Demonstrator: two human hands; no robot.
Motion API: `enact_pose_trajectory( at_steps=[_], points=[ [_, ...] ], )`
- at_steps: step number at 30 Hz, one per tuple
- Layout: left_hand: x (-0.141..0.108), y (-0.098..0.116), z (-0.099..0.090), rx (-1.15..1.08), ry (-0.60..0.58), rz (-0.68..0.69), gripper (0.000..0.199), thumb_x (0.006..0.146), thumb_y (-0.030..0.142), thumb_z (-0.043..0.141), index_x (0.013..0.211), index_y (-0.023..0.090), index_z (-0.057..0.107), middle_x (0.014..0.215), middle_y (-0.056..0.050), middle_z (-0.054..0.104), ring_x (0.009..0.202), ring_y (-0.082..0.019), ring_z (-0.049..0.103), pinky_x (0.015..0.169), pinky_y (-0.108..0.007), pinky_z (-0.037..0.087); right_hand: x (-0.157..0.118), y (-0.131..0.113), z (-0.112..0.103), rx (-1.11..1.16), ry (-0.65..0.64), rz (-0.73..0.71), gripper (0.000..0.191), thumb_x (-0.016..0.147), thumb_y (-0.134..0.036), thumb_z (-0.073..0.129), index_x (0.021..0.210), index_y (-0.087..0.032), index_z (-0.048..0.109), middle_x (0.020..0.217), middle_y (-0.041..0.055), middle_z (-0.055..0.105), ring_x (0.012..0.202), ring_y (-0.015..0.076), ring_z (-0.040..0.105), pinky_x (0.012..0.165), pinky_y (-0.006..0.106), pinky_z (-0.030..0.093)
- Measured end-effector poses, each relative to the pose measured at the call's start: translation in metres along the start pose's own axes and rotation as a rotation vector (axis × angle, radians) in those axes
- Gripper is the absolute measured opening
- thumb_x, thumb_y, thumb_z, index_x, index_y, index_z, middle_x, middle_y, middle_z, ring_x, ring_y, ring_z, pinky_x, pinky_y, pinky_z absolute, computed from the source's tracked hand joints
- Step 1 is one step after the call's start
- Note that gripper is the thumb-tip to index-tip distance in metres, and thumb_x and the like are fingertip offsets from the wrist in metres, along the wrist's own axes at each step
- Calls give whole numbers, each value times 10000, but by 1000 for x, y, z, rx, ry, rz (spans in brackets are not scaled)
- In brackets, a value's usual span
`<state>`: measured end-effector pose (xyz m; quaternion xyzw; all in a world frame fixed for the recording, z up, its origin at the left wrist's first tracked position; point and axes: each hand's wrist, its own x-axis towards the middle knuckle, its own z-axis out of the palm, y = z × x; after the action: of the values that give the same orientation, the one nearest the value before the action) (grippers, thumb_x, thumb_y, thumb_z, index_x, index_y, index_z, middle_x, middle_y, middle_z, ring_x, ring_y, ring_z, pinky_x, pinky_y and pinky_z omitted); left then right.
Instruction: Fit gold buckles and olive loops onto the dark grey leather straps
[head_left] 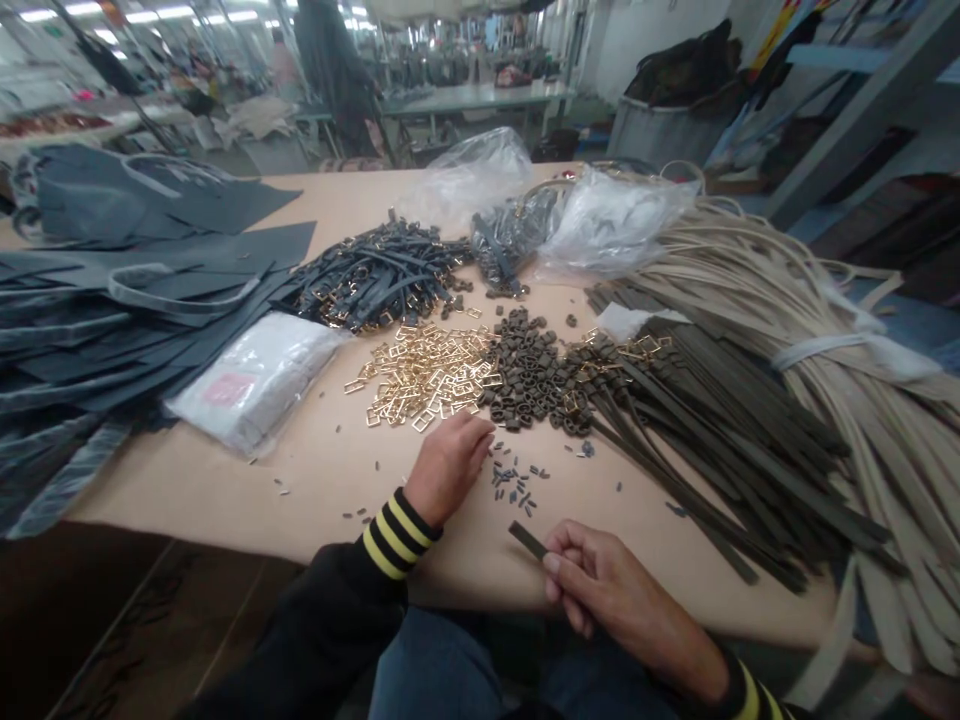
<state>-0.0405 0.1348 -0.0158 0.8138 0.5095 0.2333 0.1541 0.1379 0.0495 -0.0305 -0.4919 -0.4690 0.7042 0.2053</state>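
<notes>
My right hand pinches a dark olive strap between thumb and fingers, and the strap's end points up and left above the table's front edge. My left hand reaches to the near side of a heap of gold rectangular buckles. Its fingers are bent and pressed together, and whatever lies between their tips is hidden. Just beyond them spreads a pile of dark olive strap loops. Between my two hands, small dark cut pieces are scattered on the tan table covering.
Olive straps fan out at right, beside a long bundle of beige strips. Navy buckled straps lie behind the buckles. A clear-wrapped white packet and stacked dark blue panels occupy the left. Plastic bags sit at the back.
</notes>
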Motion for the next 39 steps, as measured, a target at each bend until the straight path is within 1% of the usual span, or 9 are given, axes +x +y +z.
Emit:
enact_pose_trajectory(
  at_steps=[6, 11, 15, 17, 21, 23, 27, 34, 39],
  points=[
    [32, 13, 30, 262, -159, 48, 153, 799, 136, 405, 814, 149, 557, 832, -74, 525, 746, -173, 499, 672, -285, 428, 1, 3, -2, 62, 7, 9, 367, 719, -522, 490, 720, -164, 407, 567, -33, 526, 370, 37, 413, 374, 163, 336],
    [33, 15, 31, 265, -193, 25, 126, 765, 86, 389, 795, 136, 500, 835, -79, 495, 728, -173, 480, 668, -296, 421, 1, 2, -3, 87, 2, -27, 333, 731, -488, 487, 726, -167, 398, 562, -37, 522, 369, 39, 414, 379, 168, 346],
    [23, 16, 25, -3, -124, -76, 77, 728, 93, 420, 700, 152, 460, 745, -41, 472, 679, -156, 453, 642, -294, 401, -1, 0, -5, 42, 58, -86, 252, 776, -412, 446, 733, -169, 393, 572, -29, 538, 373, 40, 392, 375, 166, 308],
    [11, 17, 21, -300, -127, -215, 59, 731, 158, 456, 672, 156, 454, 658, -10, 464, 601, -133, 435, 580, -272, 384, -4, -1, -7, 5, 116, -118, 199, 794, -359, 429, 749, -168, 397, 588, -23, 550, 378, 39, 364, 378, 169, 283],
    [-22, 26, 13, -1043, -247, -520, 202, 699, 318, 555, 687, 131, 478, 607, 2, 506, 509, -84, 427, 499, -221, 346, -14, -6, -9, -103, 224, -187, 160, 810, -313, 419, 750, -165, 429, 603, -6, 569, 417, 55, 362, 402, 182, 276],
    [-39, 32, 11, -1237, -241, -617, 241, 668, 331, 605, 682, 121, 487, 616, 0, 526, 510, -70, 438, 503, -204, 340, -17, -8, -7, -165, 244, -220, 159, 811, -303, 420, 736, -165, 442, 606, 2, 580, 449, 69, 403, 434, 191, 303],
    [-60, 42, 12, -1332, -197, -685, 238, 661, 309, 636, 688, 116, 498, 612, 7, 534, 521, -62, 445, 524, -193, 344, -19, -10, -1, -260, 245, -255, 133, 809, -264, 416, 719, -170, 441, 605, 9, 594, 524, 101, 498, 508, 210, 362],
    [-73, 55, 11, -1147, -180, -520, 193, 709, 298, 590, 676, 131, 497, 591, 21, 525, 556, -81, 474, 571, -215, 378, -29, -13, -2, -431, 145, -276, 91, 795, -175, 420, 706, -170, 440, 564, -11, 583, 525, 99, 515, 538, 209, 370],
    [-85, 68, 18, -1139, -139, -554, 189, 711, 288, 573, 693, 156, 439, 550, 32, 537, 510, -86, 504, 521, -212, 398, -37, -10, -2, -407, 74, -272, 106, 815, -188, 404, 720, -163, 444, 575, -9, 570, 536, 98, 504, 541, 209, 366]
  ],
)
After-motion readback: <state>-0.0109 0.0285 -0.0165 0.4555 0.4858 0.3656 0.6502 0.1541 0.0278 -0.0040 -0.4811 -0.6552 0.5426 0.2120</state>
